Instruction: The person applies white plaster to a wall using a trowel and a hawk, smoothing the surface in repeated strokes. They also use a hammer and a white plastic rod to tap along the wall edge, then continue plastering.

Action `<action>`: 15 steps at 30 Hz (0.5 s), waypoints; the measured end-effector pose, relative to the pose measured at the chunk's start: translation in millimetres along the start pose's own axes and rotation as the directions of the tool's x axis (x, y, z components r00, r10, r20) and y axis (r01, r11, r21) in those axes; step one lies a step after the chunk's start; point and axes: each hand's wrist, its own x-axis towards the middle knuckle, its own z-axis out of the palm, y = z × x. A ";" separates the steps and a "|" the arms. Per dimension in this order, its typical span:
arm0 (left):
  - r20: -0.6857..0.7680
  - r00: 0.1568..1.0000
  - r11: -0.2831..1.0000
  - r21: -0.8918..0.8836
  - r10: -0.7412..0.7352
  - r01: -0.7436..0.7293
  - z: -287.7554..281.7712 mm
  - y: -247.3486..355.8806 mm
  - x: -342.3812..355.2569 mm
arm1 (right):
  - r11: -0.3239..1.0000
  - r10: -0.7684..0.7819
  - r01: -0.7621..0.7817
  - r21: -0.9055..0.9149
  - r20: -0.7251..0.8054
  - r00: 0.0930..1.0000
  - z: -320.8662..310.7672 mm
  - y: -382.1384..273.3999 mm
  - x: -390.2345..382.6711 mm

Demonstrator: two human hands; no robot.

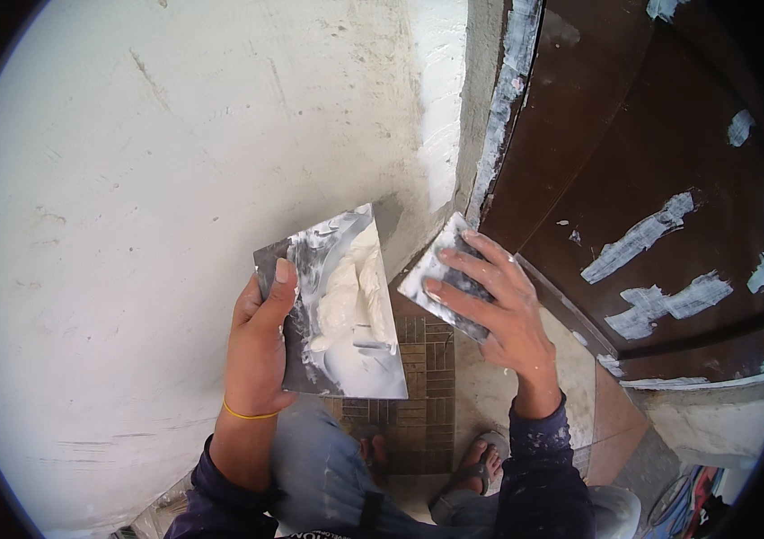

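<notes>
My left hand (260,332) grips a flat grey metal plate (373,384) by its left edge, thumb on top. A thick mound of white putty (343,301) lies across the plate, with thin smears around it. My right hand (506,301) is closed on a smaller putty knife blade (445,241), fingers laid over its face. White putty coats that blade's upper edge, and specks of it cling to my fingers. The blade is held apart from the plate, close to the foot of the wall corner beside the door frame.
A pale, scuffed wall (175,180) fills the left side. On the right stands a dark brown door (597,162) with white smears. My sandalled foot (481,463) is on the tiled floor (427,359). Coloured cords (683,503) lie at the lower right.
</notes>
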 end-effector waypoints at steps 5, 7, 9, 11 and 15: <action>0.060 0.996 0.987 0.146 0.060 -0.068 -1.7 -1.1 -4.2 | 0.985 -0.171 0.165 0.044 0.292 0.941 -37.3 -28.9 8.5; 0.081 0.992 0.973 0.205 0.093 -0.108 -2.3 0.7 -3.8 | 0.976 -0.218 0.214 0.042 0.275 0.937 -46.4 -31.6 16.7; 0.089 0.992 0.959 0.258 0.094 -0.114 -2.1 2.3 -3.8 | 0.972 -0.234 0.233 0.030 0.210 0.949 -54.6 -32.7 24.0; 0.098 0.993 0.947 0.307 0.066 -0.093 -1.2 2.2 -4.1 | 0.962 -0.273 0.264 0.076 0.177 0.946 -53.1 -33.9 30.5; 0.128 0.985 0.920 0.359 0.119 -0.157 0.7 -3.5 -7.4 | 0.954 -0.296 0.283 0.097 0.182 0.938 -39.3 -34.1 28.0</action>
